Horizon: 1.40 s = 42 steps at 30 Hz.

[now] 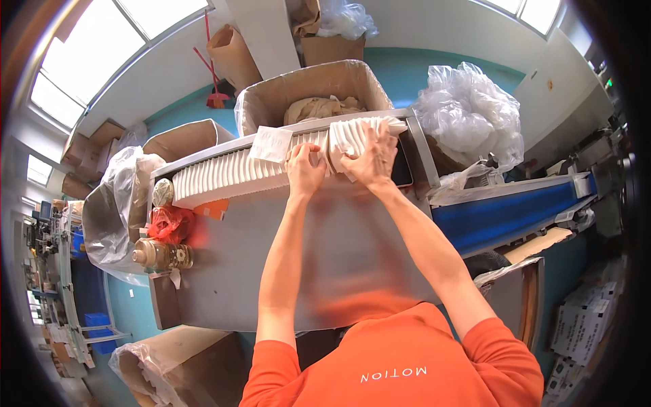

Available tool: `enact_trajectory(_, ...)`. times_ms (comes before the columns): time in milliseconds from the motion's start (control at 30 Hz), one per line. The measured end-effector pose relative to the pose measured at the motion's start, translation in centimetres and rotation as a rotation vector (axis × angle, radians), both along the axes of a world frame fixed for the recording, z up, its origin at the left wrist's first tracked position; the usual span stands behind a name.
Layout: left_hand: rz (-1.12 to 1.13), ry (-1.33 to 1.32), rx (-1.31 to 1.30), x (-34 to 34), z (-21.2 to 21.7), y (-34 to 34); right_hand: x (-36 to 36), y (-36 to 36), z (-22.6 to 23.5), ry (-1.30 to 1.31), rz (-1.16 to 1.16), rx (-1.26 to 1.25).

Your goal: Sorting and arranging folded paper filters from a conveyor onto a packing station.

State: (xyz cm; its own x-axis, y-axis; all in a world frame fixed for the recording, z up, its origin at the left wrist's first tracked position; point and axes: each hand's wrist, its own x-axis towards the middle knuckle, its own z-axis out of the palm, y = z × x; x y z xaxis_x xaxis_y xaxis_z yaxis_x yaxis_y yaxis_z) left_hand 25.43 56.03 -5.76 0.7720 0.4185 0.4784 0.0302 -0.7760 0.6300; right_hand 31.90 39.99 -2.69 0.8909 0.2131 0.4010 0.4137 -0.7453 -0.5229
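A long row of thin white pieces (230, 173), packed on edge, runs along the far side of the grey metal table (251, 264). Their exact kind cannot be made out. At the right end of this row, my left hand (306, 169) has its fingers curled and closed on the pieces. My right hand (373, 157) grips a separate bundle of white pieces (347, 138), its thumb on the near side and its fingers over the top. A square white sheet (271, 144) lies tilted on the row, just left of my left hand.
Red plastic (173, 224) and a clear jar-like container (163, 255) occupy the table's left end. Beyond the table stands a large open cardboard box (308, 85). A blue conveyor belt (505, 214) lies to the right, below a heap of clear plastic bags (468, 115).
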Motion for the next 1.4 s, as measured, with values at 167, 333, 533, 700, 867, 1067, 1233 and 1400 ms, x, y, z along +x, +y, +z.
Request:
enact_trajectory(167,0.0,-0.05,0.06,-1.2,0.9,-0.6,-4.3,-7.7,5.8,-0.071,0.439,0.056)
enact_trajectory(333,-0.162,-0.124,-0.248,-3.7,4.0,-5.8,-10.2,-16.5,6.0,0.167,1.091,-0.046)
enact_trajectory(533,-0.921,0.603,-0.649,-7.8,4.8,-13.2,-14.6,-19.2,4.2,0.368,1.463,-0.349)
enact_trajectory(700,-0.77,0.791,-0.482,-10.9,2.5,-12.4,-12.2,-21.2,1.8,0.239,1.231,-0.252)
enact_trajectory(867,-0.228,0.62,-0.553,-16.5,3.4,-12.8,-14.0,-23.4,0.7,0.252,0.507,-0.14)
enact_trajectory(1067,-0.028,0.381,-0.508,-20.3,3.4,-17.6,-18.4,-23.2,-3.2,0.964,0.109,0.808)
enact_trajectory(1233,-0.056,0.428,-0.466,-19.5,3.1,-20.3,-16.9,-21.3,0.2,0.762,-0.042,0.246)
enact_trajectory(1400,-0.037,0.366,-0.37,-17.9,4.0,-20.9,-16.0,-22.6,-3.1,0.997,-0.094,0.792)
